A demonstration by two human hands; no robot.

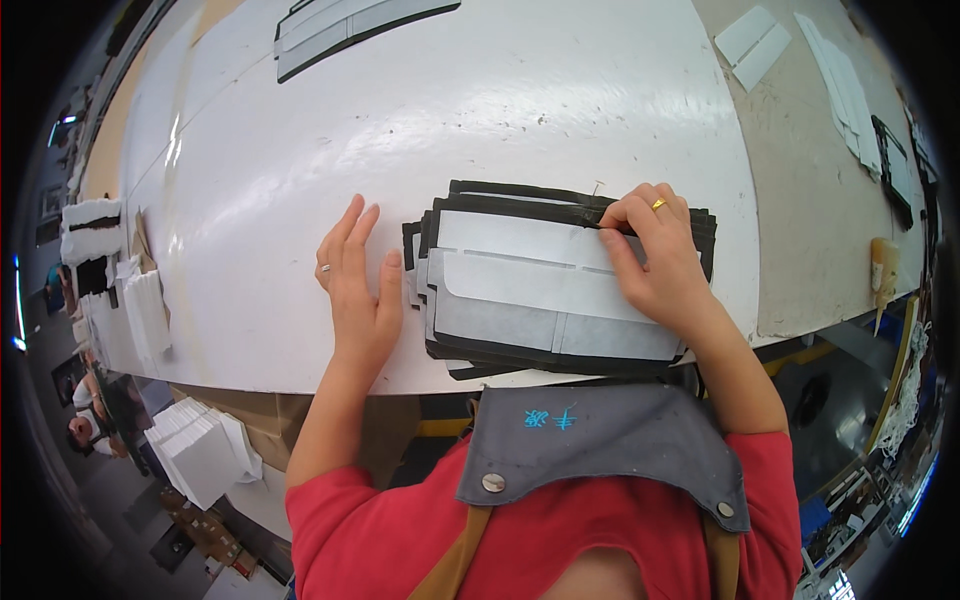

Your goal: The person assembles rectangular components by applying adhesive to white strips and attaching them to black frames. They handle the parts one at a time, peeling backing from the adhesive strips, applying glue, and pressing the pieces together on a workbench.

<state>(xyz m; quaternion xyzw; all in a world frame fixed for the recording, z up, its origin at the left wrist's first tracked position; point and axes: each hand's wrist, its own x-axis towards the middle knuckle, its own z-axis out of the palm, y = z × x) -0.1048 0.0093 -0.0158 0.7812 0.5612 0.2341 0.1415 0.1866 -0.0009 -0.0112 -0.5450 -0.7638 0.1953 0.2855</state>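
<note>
A stack of flat black-edged panels (500,275) faced with pale grey-white sheets lies at the near edge of the white table, its layers slightly out of line. My right hand (655,260) rests over the stack's far right part. Its thumb and fingertips are pinched on the black far edge of the top panel, partly hiding that spot. To the left of the stack, my left hand (350,285) is open, fingers apart and holding nothing. Its thumb is close to the stack's left side but apart from it.
Another group of black-edged panels (365,30) lies at the table's far side. White pieces (840,90) and a yellowish bottle (884,270) are on the beige surface at right. White stacks (150,310) stand at the left edge, with folded white sheets (200,455) below. A person (95,430) is at far left.
</note>
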